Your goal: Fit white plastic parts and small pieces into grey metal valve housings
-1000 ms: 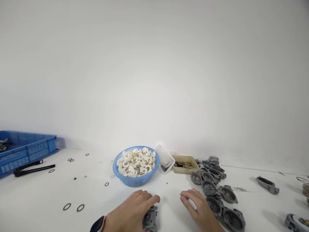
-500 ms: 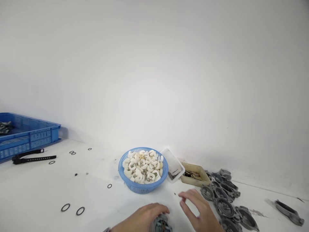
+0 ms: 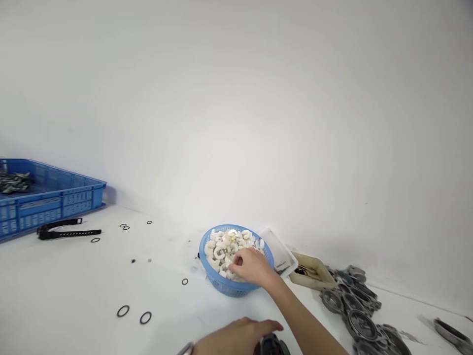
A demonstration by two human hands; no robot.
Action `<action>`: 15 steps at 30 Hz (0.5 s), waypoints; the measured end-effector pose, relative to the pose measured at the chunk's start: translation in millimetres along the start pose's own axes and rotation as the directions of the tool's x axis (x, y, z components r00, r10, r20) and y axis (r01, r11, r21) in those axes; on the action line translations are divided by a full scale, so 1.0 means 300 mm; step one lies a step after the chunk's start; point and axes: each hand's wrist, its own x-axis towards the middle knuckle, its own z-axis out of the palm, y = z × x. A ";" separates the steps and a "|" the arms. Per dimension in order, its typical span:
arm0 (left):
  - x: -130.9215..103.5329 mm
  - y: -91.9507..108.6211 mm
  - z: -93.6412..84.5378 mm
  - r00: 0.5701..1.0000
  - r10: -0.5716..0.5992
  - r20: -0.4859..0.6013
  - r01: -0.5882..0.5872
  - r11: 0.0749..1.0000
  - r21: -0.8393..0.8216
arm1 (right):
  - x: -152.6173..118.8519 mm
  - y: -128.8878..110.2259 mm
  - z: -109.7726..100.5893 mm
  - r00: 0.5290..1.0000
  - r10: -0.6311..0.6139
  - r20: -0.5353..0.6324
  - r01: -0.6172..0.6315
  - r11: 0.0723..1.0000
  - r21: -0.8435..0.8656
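Note:
My right hand (image 3: 252, 266) is over the blue basket (image 3: 231, 287), fingers curled down among the white C-shaped pieces (image 3: 219, 252) heaped in it. Whether a piece is between its fingertips is hard to see. Low in the view, my left hand (image 3: 240, 337) is closed around a dark round metal part (image 3: 272, 345), which is cut off by the bottom edge and partly covered by the fingers.
A white tray (image 3: 291, 264) and a cream tray (image 3: 314, 283) with thin tools stand behind right. Grey metal housings (image 3: 362, 325) are piled at right. Black rings (image 3: 145, 317), a black watch (image 3: 70, 232) and a blue crate (image 3: 79, 197) lie left.
My right hand has moved from above the table, left and forward, into the basket, its fingers now curled. My left hand still grips the metal part. The whole view has shifted slightly.

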 end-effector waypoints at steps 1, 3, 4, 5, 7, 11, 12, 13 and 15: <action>0.013 0.004 0.018 0.999 0.030 -0.016 -0.029 0.999 0.018 | 0.001 -0.003 0.008 1.000 0.009 0.000 -0.009 1.000 0.007; 0.040 0.005 0.052 0.995 0.094 -0.019 -0.093 0.994 0.059 | -0.001 -0.001 0.008 1.000 0.021 -0.011 -0.020 0.999 0.031; 0.049 0.003 0.065 0.994 0.110 -0.014 -0.109 0.991 0.074 | -0.006 0.003 0.001 0.999 0.027 -0.023 -0.025 0.999 0.046; 0.053 0.002 0.075 0.993 0.113 -0.016 -0.111 0.990 0.082 | -0.013 0.009 -0.011 0.999 0.035 -0.039 -0.033 0.997 0.064; 0.045 0.001 0.082 0.993 0.115 -0.042 -0.111 0.991 0.075 | -0.038 0.025 -0.046 0.996 0.061 -0.070 -0.053 0.992 0.113; -0.001 0.012 0.065 0.984 0.136 -0.117 -0.132 0.990 0.042 | -0.160 0.069 -0.133 0.993 0.093 -0.076 -0.070 0.962 0.262; -0.008 0.015 0.061 0.981 0.146 -0.125 -0.142 0.989 0.035 | -0.205 0.080 -0.151 0.993 0.095 -0.067 -0.071 0.953 0.293; -0.013 0.017 0.057 0.978 0.158 -0.137 -0.155 0.987 0.031 | -0.252 0.091 -0.164 0.994 0.097 -0.058 -0.073 0.944 0.323; -0.011 0.023 0.058 0.955 0.201 -0.218 -0.197 0.980 0.038 | -0.348 0.113 -0.171 0.993 0.108 -0.047 -0.082 0.917 0.391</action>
